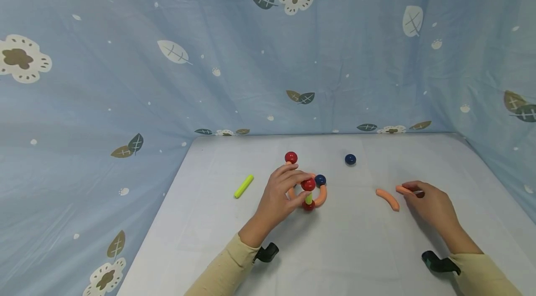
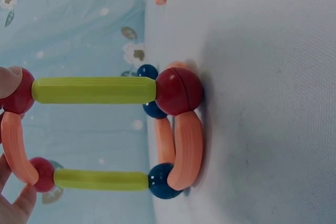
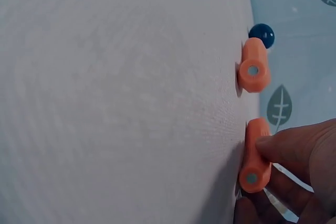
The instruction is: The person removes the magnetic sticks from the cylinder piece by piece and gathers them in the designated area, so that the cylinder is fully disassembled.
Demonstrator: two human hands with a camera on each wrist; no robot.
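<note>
On the table stands a magnetic stick-and-ball frame, with a ring of curved orange sticks (image 2: 189, 148) and balls at its base. Upright yellow-green sticks (image 2: 94, 90) join lower balls to upper ones, and a curved orange stick (image 2: 16, 142) links two red balls at the top. My left hand (image 1: 278, 191) holds the top of this frame, its thumb on a red ball (image 1: 308, 185). To the right, my right hand (image 1: 433, 205) pinches a curved orange stick (image 3: 255, 148) close to the tabletop, between thumb and fingers. Metal shows at that stick's near end.
A second curved orange stick (image 1: 388, 199) lies left of my right hand. Farther back sits a loose dark blue ball (image 1: 350, 159). Left of the frame lies a yellow-green stick (image 1: 244, 186). A patterned blue curtain (image 1: 335, 54) hangs behind the white table (image 1: 347, 245).
</note>
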